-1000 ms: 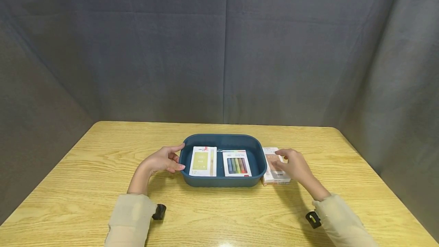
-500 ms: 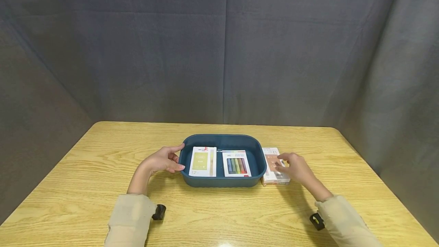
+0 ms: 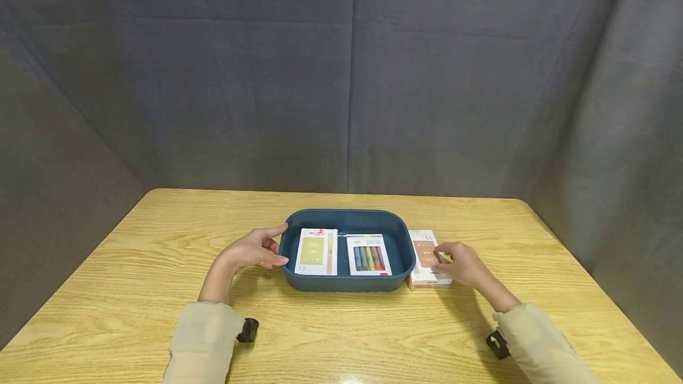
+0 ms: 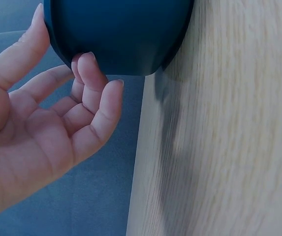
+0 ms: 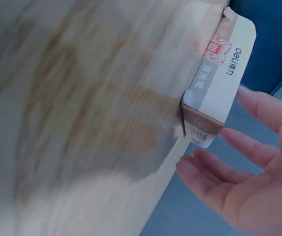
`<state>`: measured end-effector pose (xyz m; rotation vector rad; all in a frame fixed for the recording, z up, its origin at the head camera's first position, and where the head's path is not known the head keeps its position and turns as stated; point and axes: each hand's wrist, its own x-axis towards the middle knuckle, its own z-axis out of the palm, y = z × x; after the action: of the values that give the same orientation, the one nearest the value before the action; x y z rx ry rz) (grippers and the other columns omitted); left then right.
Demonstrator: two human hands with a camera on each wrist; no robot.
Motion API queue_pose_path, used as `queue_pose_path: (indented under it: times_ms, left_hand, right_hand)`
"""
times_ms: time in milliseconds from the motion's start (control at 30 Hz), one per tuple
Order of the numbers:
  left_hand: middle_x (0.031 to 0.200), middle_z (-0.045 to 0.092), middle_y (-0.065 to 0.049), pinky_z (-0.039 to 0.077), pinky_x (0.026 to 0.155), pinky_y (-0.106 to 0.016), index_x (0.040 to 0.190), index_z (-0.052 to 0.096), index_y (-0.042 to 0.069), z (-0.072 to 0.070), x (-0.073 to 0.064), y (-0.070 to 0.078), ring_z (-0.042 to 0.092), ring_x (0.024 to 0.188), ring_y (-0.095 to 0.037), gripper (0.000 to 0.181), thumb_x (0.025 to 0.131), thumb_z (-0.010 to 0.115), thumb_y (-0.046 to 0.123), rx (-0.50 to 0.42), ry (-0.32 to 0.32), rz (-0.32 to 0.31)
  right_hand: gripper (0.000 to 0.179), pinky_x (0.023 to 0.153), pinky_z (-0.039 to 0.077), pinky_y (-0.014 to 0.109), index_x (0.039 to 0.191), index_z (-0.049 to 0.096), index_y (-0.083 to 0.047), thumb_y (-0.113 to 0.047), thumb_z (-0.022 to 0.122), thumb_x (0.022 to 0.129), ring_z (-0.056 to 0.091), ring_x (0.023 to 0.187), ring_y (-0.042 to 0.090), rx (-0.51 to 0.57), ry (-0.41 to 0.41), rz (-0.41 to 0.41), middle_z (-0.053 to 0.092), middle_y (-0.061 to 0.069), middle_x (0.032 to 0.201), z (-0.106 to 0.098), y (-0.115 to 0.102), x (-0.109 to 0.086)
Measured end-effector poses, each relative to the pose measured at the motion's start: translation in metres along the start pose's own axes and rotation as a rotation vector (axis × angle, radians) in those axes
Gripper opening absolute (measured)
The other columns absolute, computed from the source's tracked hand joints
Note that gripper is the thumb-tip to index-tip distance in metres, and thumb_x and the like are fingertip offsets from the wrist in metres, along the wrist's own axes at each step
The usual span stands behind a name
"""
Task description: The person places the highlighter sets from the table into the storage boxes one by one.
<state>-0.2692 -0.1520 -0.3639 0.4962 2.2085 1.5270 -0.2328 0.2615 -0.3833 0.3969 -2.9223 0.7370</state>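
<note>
A dark blue plastic bin stands mid-table. Inside it lie a white box with a green panel and, to its right, a white highlighter box whose window shows several coloured barrels. At the bin's left end is my left hand, thumb and fingers spread apart and touching its rim and end wall. Another white highlighter box, with an orange-brown panel, lies on the table against the bin's right end. My right hand hovers over that box's right side, fingers loosely bent and holding nothing; whether a fingertip touches is unclear.
The wooden table has its far edge before a grey curtain. More curtain hangs at both sides. Black straps sit at both wrists, such as the right wrist device.
My right hand has slid slightly to the right and nearer, uncovering more of the orange-brown panelled box. Left hand, bin and boxes look the same.
</note>
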Motion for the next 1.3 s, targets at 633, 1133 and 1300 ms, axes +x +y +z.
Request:
queue_pose_path:
  times_ms: [633,1133,1300]
  left_hand:
    - [0.072,0.041,-0.007,0.045,0.058,-0.029,0.140,0.017,-0.005,-0.0008,0.0000,-0.0012,0.043,0.061,-0.014,0.084,0.075,0.070,0.002,-0.003,-0.012,0.022]
    - [0.071,0.042,-0.008,0.044,0.059,-0.031,0.140,0.018,-0.005,0.0003,0.0006,-0.0021,0.044,0.060,-0.016,0.081,0.076,0.067,-0.002,0.006,0.001,-0.003]
    - [0.072,0.042,-0.007,0.045,0.060,-0.032,0.140,0.018,-0.003,0.0005,-0.0001,-0.0003,0.043,0.061,-0.016,0.082,0.076,0.068,0.000,0.012,0.005,-0.013]
  right_hand:
    - [0.048,0.062,0.046,0.034,0.118,0.045,0.017,-0.014,0.060,0.085,0.055,0.094,0.040,0.204,-0.111,0.103,0.055,0.033,0.104,-0.0006,0.0050,0.0051]
    - [0.040,0.064,0.046,0.035,0.114,0.050,0.016,-0.013,0.056,0.087,0.055,0.092,0.037,0.278,-0.088,0.162,0.053,0.033,0.105,-0.0031,0.0006,0.0024]
    - [0.039,0.065,0.047,0.036,0.112,0.051,0.017,-0.014,0.055,0.088,0.055,0.088,0.035,0.286,-0.068,0.183,0.053,0.033,0.107,-0.0053,-0.0013,0.0025]
